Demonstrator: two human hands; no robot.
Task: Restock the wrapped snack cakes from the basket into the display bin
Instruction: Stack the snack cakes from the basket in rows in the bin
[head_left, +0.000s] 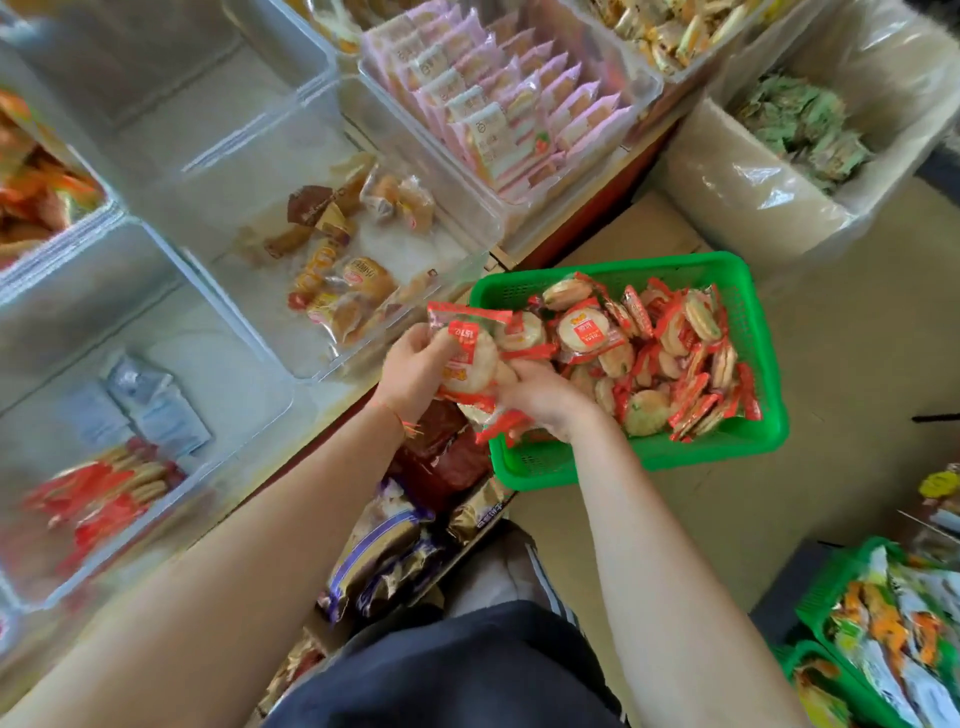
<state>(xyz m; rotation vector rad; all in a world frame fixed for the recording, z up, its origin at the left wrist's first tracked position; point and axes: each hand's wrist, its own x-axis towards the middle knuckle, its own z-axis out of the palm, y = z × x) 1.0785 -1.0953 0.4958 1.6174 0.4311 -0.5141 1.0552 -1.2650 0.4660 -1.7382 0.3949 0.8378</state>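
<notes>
Dark shorts (467, 670) fill the near bottom edge, with both forearms running up from them to the work. Going left to right: well to the left of my hands and nearer the camera sits the clear display bin (218, 467), holding a short row of red-wrapped cakes (98, 493) that look like the same stock; it is blurred, so I judge the match rather than read it. Above and left of the hands is another clear bin of brown buns (343, 291), not my target.

My left hand (415, 369) is curled round a stack of wrapped snack cakes (467, 358), thumb over the top packet. Touching that stack from the right, my right hand (545, 400) has its fingers wrapped under the lower packets, so both hands grip one bundle between them. The bundle hangs over the near left corner of the green basket (644, 457), which lies directly under and to the right of my hands and is plainly loaded with loose cakes (670, 348).

I judge this as the gathering step: a handful squared up, not yet carried. Next I would need to swing the bundle left and toward me to the display bin and set it on edge beside the existing row, keeping the grip firm since slick wrappers may slide apart.
</notes>
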